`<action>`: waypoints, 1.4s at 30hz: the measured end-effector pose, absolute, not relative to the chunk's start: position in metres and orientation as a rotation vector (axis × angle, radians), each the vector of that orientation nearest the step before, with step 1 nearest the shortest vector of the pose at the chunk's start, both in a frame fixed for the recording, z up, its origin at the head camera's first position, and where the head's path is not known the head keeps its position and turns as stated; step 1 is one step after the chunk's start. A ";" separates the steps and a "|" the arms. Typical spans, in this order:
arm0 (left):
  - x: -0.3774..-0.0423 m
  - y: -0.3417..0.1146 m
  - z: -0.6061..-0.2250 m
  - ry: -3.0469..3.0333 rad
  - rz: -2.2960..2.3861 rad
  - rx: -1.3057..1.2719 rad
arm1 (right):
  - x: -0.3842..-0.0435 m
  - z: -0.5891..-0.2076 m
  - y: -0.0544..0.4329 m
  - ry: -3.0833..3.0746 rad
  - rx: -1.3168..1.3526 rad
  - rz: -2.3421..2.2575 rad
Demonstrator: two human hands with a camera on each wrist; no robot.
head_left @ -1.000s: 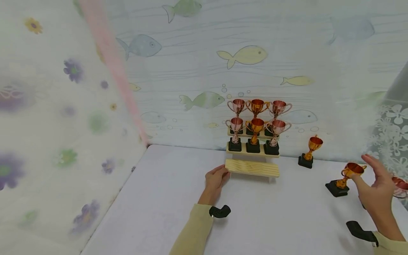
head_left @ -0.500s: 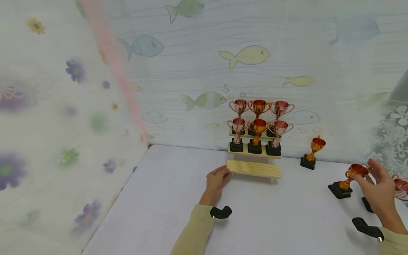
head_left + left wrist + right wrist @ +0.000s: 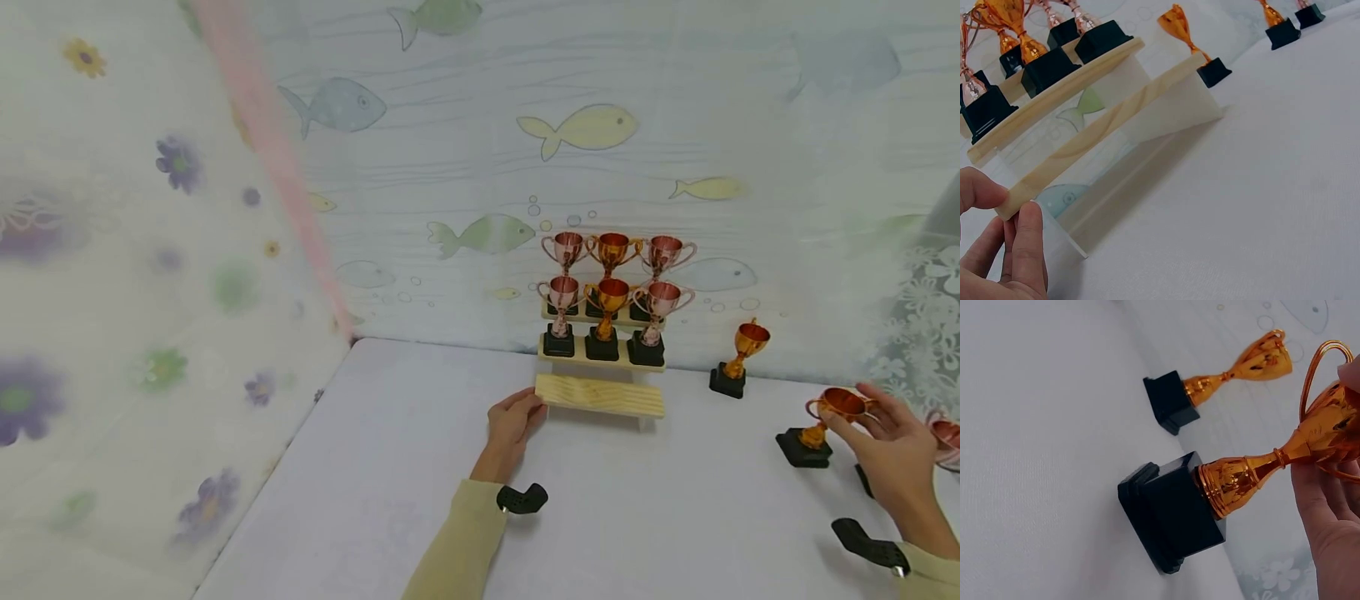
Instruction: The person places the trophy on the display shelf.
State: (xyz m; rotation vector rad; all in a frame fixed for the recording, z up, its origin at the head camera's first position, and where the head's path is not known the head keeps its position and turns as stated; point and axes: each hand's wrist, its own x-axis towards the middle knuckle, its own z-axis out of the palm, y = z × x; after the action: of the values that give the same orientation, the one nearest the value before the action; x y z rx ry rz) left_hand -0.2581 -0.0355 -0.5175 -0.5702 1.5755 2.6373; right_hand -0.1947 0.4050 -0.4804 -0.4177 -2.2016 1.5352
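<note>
A three-step wooden display stand [image 3: 600, 397] with pale side supports stands near the back wall. My left hand [image 3: 510, 429] pinches the left end of its lowest step, thumb above and fingers below in the left wrist view. Small pink and gold trophies [image 3: 606, 332] with black bases stand on the two upper steps. Off to the right, my right hand [image 3: 896, 454] holds a gold two-handled trophy [image 3: 1235, 481] by its cup, thumb on one side and fingers on the other. Whether its black base touches the table, I cannot tell.
Another gold trophy [image 3: 738, 358] stands between the stand and my right hand, close to the wall. A pink trophy [image 3: 948, 435] is partly hidden behind my right hand at the table's right side. White cloth covers the table [image 3: 637, 508].
My right hand has closed in on the gold trophy, its spread thumb and fingers coming together around the cup. The left hand keeps its pinch on the stand.
</note>
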 end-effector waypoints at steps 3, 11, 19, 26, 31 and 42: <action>-0.258 -0.036 -0.518 1.571 2.635 -0.574 | -0.192 -0.480 0.405 -2.183 -0.387 1.565; -0.257 -0.036 -0.518 1.568 2.622 -0.582 | -0.189 -0.479 0.405 -2.254 -0.390 1.526; -0.258 -0.035 -0.518 1.555 2.641 -0.562 | -0.185 -0.479 0.397 -2.258 -0.349 1.437; -0.259 -0.036 -0.519 1.546 2.643 -0.565 | -0.181 -0.464 0.379 -2.228 -0.289 1.425; -0.260 -0.036 -0.520 1.541 2.636 -0.577 | -0.178 -0.451 0.362 -2.222 -0.253 1.450; -0.261 -0.035 -0.520 1.541 2.647 -0.577 | -0.179 -0.441 0.321 -2.186 0.119 1.560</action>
State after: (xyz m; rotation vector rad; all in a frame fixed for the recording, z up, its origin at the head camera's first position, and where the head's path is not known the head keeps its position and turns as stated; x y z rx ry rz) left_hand -0.2605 -0.0355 -0.5201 -0.5772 1.5413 2.6472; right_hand -0.1791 0.3209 -0.4412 0.1194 -2.1859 1.5599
